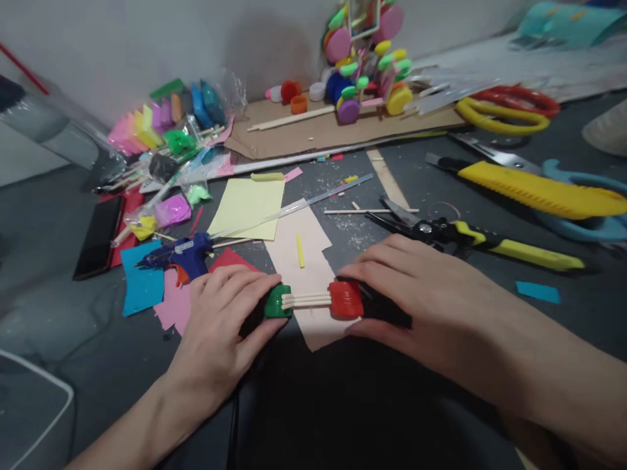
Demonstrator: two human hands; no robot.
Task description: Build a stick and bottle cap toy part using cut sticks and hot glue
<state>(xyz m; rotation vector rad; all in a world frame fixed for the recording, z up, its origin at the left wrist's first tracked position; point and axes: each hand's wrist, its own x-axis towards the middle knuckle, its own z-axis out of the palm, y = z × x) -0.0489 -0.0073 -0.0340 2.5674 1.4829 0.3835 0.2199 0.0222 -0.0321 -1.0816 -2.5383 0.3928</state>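
My left hand (228, 313) is closed, its fingertips and thumb pinching a green plastic cap (275, 301). A red plastic cap (345, 299) sits between the thumb and fingers of my right hand (416, 281), which is closed on it as well. Several thin pale wooden sticks (309, 299) lie side by side and span the space between the two caps, their left ends overlapping the green one. Below them is a cream paper sheet (304, 238) with a short yellow strip (300, 250) on it.
Left lie a blue glue gun (189, 254), coloured paper and a dark phone (100, 235). Yellow-black pliers (490, 241), a yellow utility knife (533, 186) and scissors (509, 108) fill the right. A colourful bottle-cap model (349, 109) stands on cardboard (289, 137) behind.
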